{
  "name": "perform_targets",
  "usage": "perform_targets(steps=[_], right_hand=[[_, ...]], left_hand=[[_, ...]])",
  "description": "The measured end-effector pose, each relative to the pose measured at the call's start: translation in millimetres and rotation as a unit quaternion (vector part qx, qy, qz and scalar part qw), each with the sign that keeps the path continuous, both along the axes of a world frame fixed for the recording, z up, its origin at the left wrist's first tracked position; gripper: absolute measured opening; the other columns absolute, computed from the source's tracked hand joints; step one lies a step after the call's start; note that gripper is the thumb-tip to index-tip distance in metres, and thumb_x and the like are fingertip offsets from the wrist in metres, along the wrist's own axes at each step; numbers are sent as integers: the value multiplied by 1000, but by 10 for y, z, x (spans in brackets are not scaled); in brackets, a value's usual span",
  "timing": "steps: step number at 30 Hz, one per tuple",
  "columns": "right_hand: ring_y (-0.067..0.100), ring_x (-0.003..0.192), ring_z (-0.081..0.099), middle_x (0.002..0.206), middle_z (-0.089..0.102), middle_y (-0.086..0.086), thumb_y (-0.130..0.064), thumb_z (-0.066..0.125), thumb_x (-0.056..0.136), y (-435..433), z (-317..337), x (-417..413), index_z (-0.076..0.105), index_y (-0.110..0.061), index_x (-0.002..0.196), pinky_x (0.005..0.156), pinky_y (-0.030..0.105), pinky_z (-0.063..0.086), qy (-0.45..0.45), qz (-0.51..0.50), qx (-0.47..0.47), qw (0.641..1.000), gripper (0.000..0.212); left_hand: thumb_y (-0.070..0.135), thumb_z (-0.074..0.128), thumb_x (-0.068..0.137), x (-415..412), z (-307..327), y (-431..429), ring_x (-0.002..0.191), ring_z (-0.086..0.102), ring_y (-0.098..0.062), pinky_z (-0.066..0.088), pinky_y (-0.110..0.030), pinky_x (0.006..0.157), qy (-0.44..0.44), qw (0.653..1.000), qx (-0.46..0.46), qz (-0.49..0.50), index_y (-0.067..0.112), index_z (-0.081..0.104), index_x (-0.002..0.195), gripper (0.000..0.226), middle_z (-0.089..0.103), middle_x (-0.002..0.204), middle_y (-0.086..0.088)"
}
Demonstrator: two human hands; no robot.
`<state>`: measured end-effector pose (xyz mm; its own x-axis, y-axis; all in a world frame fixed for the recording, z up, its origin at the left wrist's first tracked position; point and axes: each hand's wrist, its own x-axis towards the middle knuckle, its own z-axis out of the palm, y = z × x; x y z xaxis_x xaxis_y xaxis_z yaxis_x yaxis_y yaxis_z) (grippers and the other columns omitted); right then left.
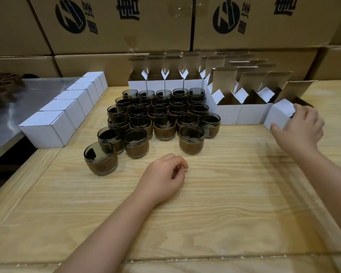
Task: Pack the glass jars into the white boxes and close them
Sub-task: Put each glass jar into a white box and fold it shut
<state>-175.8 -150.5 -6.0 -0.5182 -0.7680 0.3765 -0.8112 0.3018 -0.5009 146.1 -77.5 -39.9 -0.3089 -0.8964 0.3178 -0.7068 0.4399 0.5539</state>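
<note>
A person's right hand (pixel 301 125) grips an open white box (pixel 278 115) at the row's end. The left hand (pixel 163 174) lies loosely curled and empty beside the clustered glass jars (pixel 161 117). The likely next move is pulling the box close and lowering a jar in.

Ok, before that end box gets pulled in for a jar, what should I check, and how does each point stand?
1. Grip: ok, the right hand holds the open white box, thumb on its front, fingers over its top edge.
2. Lid: ok, the flap stands up and open.
3. Box empty: cannot tell, its inside is hidden.
4. Spare hand: ok, the left hand rests loosely curled on the table, holding nothing.
5. Jar to pick: ok, the front jar stands upright at the cluster's near edge.
</note>
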Motion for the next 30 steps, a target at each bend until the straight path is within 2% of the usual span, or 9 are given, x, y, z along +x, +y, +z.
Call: perform_targets(steps=[2, 5, 13, 18, 22, 26, 28, 30], right_hand=[[40, 135, 20, 148, 24, 17, -28, 61, 87, -45, -48, -126, 26, -12, 144, 108, 54, 21, 34, 16, 62, 997, 70], [43, 129, 26, 143, 30, 19, -23, 59, 87, -45, -82, -200, 28, -13, 144, 105, 54, 24, 76, 30, 77, 994, 65], [42, 123, 31, 127, 46, 27, -8, 53, 88, 156, -71, -83, 47, -5, 133, 105, 49, 20, 135, 44, -5, 990, 46], [39, 110, 44, 113, 53, 20, -18, 47, 88, 405, -150, 225, 52, -6, 128, 106, 49, 17, 157, 74, -37, 984, 42], [38, 96, 53, 102, 57, 18, -24, 43, 82, 678, -198, 628, 57, -4, 122, 103, 51, 23, 188, 130, -81, 970, 46], [34, 89, 60, 94, 61, 12, -24, 42, 82, 928, -205, 1048, 62, -5, 114, 97, 48, 29, 220, 204, -138, 944, 43], [32, 89, 62, 94, 63, 9, -25, 44, 81, 1024, -199, 1223, 63, -7, 113, 95, 47, 31, 229, 241, -153, 931, 41], [30, 89, 63, 93, 64, 7, -24, 46, 81, 1100, -193, 1380, 65, -8, 112, 94, 46, 32, 230, 277, -167, 918, 39]], left_hand=[[19, 58, 90, 2, -8, -4, 70, 49, 1, 40, -16, 66, 7, 1000, 4, 3, 26, 66, 96, 13, 51, 77, 18], [19, 58, 90, 5, -18, -7, 71, 50, 1, 40, -16, 65, 12, 1000, 5, 2, 27, 66, 95, 12, 52, 78, 16], [19, 58, 90, 7, -17, -16, 71, 50, 1, 42, -17, 66, 17, 1000, 13, 3, 30, 65, 93, 12, 53, 78, 16], [20, 58, 90, 8, -14, -15, 71, 50, 1, 41, -16, 65, 16, 1000, 17, 2, 30, 64, 93, 12, 53, 78, 16], [19, 61, 88, 8, -17, -12, 67, 50, -1, 43, -19, 66, 28, 1000, 10, 0, 28, 64, 95, 12, 54, 77, 15], [24, 65, 83, 21, -20, -16, 71, 51, -2, 47, -25, 73, 38, 999, 22, -23, 33, 58, 113, 32, 56, 92, 18], [37, 69, 79, 19, -19, -17, 81, 52, -2, 48, -29, 80, 26, 999, 18, -42, 37, 48, 127, 53, 53, 105, 21], [51, 69, 71, 20, -11, -15, 90, 51, -2, 47, -28, 86, 25, 998, 12, -61, 44, 31, 138, 78, 47, 119, 22]])
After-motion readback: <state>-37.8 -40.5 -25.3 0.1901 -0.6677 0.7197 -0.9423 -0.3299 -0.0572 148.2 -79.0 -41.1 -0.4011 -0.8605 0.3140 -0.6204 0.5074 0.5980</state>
